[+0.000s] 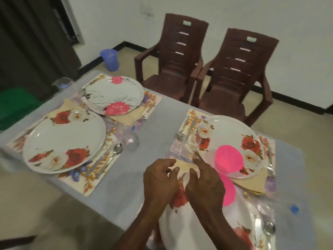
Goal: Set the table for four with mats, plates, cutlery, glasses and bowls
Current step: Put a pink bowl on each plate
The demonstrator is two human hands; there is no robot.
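I've both hands over near plate [182,219]: left hand [159,183], right hand [205,183], each grip half-curled, can't tell what's held. Bowls [228,161] step; next needs glasses placed.

No text can be read; the pale tags on the two chairs [203,65] are too blurred.

Four plates on mats on the table [158,123]: two at left [63,143] [113,95], two at right [232,145] [189,226]. A glass [131,141] lies between the sides; two chairs [173,56] [236,73] stand behind.
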